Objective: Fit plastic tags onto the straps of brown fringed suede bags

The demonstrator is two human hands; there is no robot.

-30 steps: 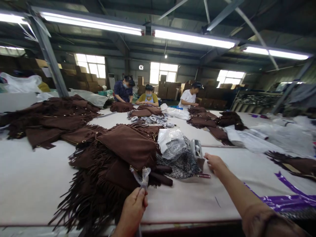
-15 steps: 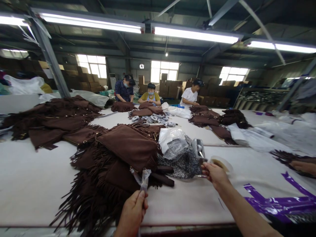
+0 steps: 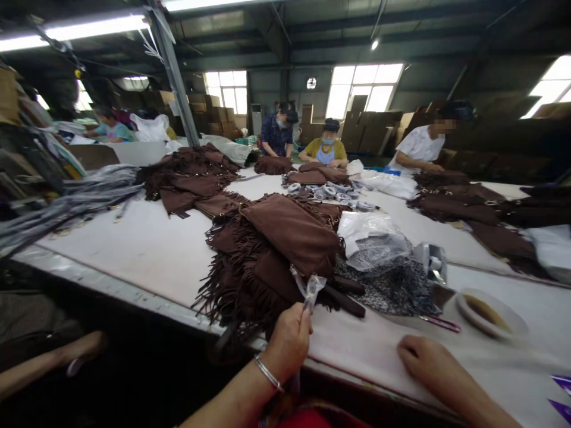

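My left hand (image 3: 292,333), with a bracelet on the wrist, is closed round a strap wrapped in clear plastic (image 3: 314,290) at the front of the pile. Just behind it lies a brown fringed bag (image 3: 297,235) on top of more fringed bags. My right hand (image 3: 419,353) is curled over the table's near side, to the right; whatever its fingers hold, if anything, is hidden. Beyond that hand lie thin pink-handled snippers or a similar tool (image 3: 441,323), a roll of tape (image 3: 488,315) and a black-and-white speckled cloth (image 3: 390,282) partly under clear plastic (image 3: 368,235).
A metal tape dispenser (image 3: 432,261) stands beside the cloth. Several grey rolled straps (image 3: 332,191) lie mid-table. More brown bags (image 3: 191,172) are heaped at the far left. Co-workers stand across the table; another person's arm (image 3: 66,353) shows at the lower left.
The view has swung to the left. My right hand has drawn back from beside the tape dispenser towards the near table edge. My left hand keeps its hold on the plastic-wrapped strap.
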